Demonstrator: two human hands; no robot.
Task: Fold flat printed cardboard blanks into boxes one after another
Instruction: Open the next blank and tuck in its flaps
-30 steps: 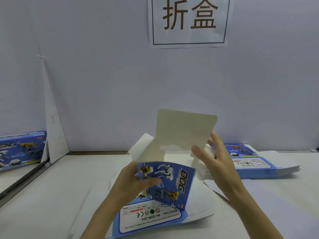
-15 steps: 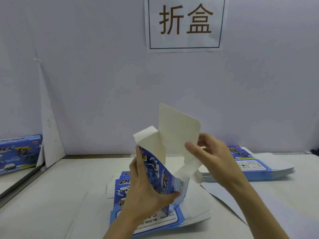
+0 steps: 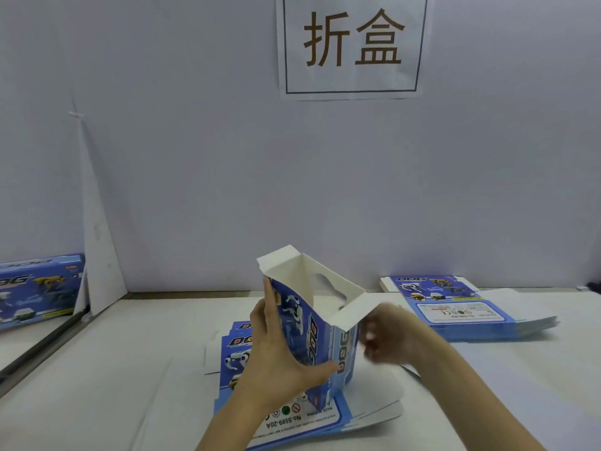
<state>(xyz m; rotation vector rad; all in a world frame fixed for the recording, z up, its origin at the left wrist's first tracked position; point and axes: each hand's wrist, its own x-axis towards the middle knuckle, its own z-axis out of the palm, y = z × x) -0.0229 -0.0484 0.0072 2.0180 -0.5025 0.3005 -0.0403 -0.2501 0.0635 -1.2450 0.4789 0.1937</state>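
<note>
Head view: a half-formed box [image 3: 310, 323] stands upright, open end up, between the two hands, above a pile of flat blanks [image 3: 286, 421] lying on the white table [image 3: 97, 369]. The left hand [image 3: 276, 353] grips the box from its left side, fingers running up the left edge and thumb curled across the blue printed front. The right hand [image 3: 390, 336] is at the box's right side, just under a white flap [image 3: 357, 309] that sticks out. It is blurred, with fingers curled, and I cannot tell whether it holds the cardboard. A second pile of blanks [image 3: 455, 310] lies further right, well apart. A paper sign [image 3: 353, 43] hangs on the wall, and another blue box [image 3: 35, 288] sits far left.
</note>
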